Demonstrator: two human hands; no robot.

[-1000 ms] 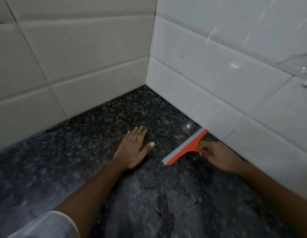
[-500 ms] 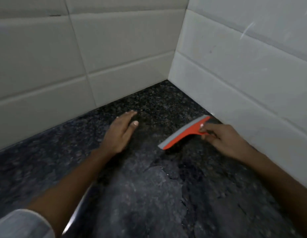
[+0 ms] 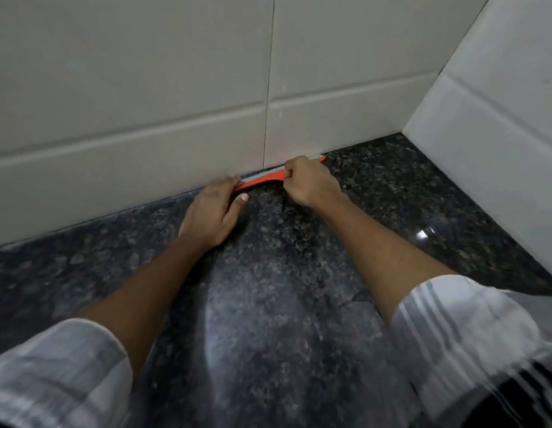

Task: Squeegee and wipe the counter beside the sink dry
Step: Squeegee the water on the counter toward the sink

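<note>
Orange squeegee (image 3: 262,182) lies along the far tiled wall (image 3: 145,143), blade on the granite table (image 3: 268,288). Right hand (image 3: 310,183) is closed round its handle; left hand (image 3: 213,211), fingers spread, presses its left end. Advice: even pressure, one steady pull toward the near edge.

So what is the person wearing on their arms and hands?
Both hands, the left hand and right hand, are bare: no gloves, rings or watch visible. Both forearms are bare too. The pale left sleeve and striped white-grey right sleeve are pushed up.
</note>
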